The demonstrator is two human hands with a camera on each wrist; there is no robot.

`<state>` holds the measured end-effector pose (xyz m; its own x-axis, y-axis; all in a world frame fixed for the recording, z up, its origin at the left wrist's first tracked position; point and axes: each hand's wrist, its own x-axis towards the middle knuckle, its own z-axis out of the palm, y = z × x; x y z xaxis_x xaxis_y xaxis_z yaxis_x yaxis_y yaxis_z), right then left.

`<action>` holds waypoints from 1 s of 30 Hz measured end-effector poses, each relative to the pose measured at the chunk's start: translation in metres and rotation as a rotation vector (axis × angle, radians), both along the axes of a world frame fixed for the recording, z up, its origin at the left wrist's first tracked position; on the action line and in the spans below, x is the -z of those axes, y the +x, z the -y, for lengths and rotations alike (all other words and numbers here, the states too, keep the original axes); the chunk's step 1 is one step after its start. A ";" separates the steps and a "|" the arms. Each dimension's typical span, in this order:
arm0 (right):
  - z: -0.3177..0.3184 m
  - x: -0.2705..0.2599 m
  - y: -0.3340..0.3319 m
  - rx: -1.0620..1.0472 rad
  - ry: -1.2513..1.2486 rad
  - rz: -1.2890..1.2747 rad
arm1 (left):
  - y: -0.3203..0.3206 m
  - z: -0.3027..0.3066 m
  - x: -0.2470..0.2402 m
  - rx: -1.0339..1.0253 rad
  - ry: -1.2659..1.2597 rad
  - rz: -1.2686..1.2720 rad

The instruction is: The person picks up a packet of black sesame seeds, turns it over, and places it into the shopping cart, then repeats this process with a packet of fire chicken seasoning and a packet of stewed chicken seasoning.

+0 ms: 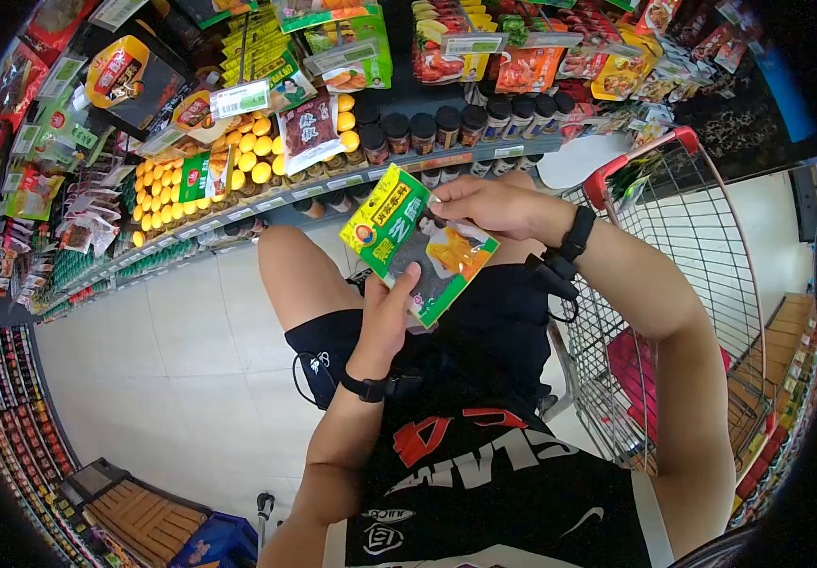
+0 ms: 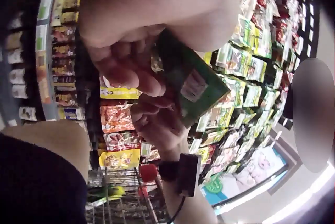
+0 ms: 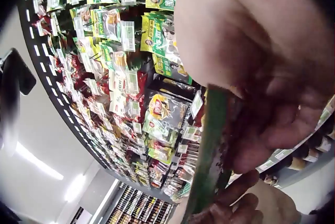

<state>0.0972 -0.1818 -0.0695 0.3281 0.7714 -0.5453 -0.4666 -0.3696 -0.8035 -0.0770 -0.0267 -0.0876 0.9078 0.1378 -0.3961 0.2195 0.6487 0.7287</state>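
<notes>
A green and yellow seasoning packet (image 1: 418,248), with a dark window and a printed figure, is held tilted over the lap in the head view. My left hand (image 1: 387,317) grips its lower left edge, thumb across the front. At the upper right corner, my right hand (image 1: 489,206) pinches the packet between thumb and fingers. The left wrist view shows the packet's green back (image 2: 196,85) with a pale label and the fingers behind it. In the right wrist view the packet (image 3: 209,150) appears edge-on beside the right hand (image 3: 261,77).
Shelves ahead hold yellow-capped jars (image 1: 158,194), dark-lidded jars (image 1: 423,131) and hanging packets (image 1: 456,57). A red-brown packet (image 1: 311,133) lies on the jars. At the right stands a shopping cart (image 1: 702,237) with a pink item (image 1: 631,379) inside. Pale floor tiles (image 1: 172,379) spread at the left.
</notes>
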 end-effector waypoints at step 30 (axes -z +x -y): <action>-0.012 -0.032 -0.013 0.038 0.144 0.154 | -0.002 -0.008 0.012 -0.171 0.617 0.205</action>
